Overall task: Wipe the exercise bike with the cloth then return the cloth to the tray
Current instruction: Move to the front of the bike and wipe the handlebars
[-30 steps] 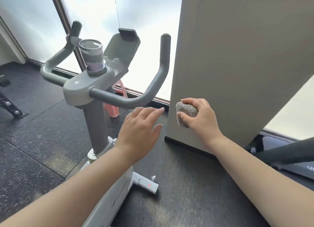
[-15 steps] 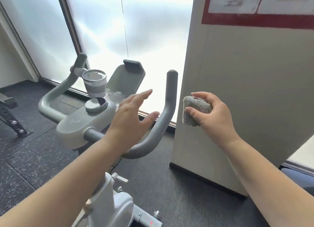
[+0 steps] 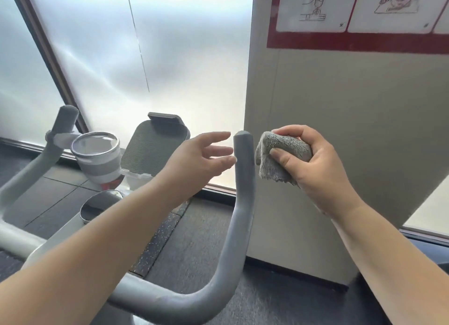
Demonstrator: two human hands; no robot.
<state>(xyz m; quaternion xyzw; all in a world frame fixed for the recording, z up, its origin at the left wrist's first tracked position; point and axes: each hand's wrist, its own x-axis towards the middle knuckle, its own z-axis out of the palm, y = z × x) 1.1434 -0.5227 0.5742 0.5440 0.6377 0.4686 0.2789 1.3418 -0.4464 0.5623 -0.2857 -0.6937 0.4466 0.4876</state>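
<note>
Grey fluffy cloth point(image 3: 283, 155) bunched in right hand point(image 3: 313, 165), edges hanging.

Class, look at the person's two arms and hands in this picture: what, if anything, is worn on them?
Nothing is worn that the picture shows. The left hand and the right hand are bare: no gloves, rings, watch or wristbands can be seen. Both forearms are uncovered as far as the frame's edge, so no sleeve shows. The right hand's thumbnail looks short and plain.
</note>
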